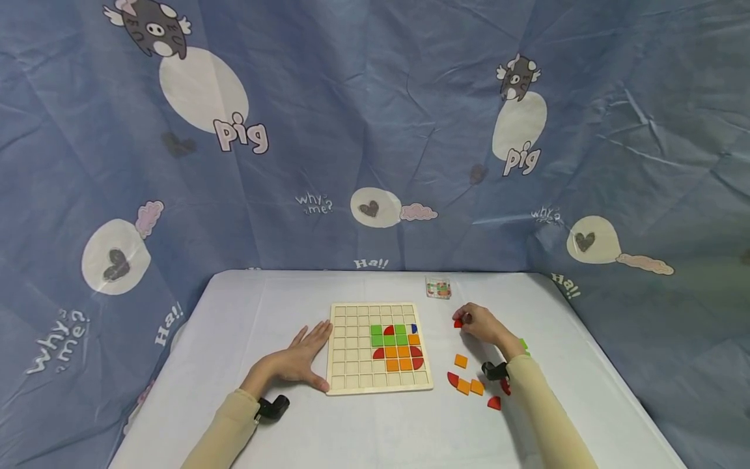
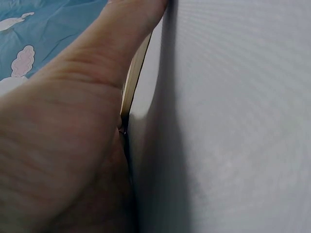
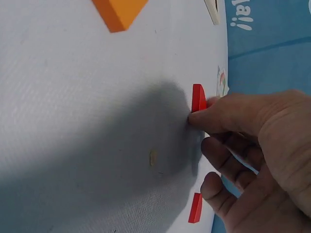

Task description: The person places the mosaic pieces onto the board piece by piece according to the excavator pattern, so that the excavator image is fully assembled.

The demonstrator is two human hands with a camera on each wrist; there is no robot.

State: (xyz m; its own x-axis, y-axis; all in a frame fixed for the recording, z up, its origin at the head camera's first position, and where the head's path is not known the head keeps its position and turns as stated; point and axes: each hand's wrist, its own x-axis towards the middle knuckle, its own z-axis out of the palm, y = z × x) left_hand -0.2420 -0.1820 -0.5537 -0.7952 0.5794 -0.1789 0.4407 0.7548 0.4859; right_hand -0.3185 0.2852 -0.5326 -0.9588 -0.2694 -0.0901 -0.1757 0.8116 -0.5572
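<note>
A square wooden grid board (image 1: 346,348) lies on the white table, with green, orange, red and blue tiles in its right-hand cells. My left hand (image 1: 299,361) rests flat at the board's left edge, fingers spread, the thumb by the near corner. To the right of the board, my right hand (image 1: 483,326) pinches a red quarter-circle tile (image 3: 198,98) between thumb and index finger, just at the table surface. Another red tile (image 3: 195,208) shows below the curled little finger in the right wrist view. In the left wrist view the hand covers most of the board.
Loose orange tiles (image 1: 461,361) and red tiles (image 1: 494,403) lie between the board and the right forearm. A green tile (image 1: 524,345) is partly hidden behind that arm. A small pattern card (image 1: 438,288) lies beyond the board. A blue printed curtain (image 1: 375,163) hangs behind the table.
</note>
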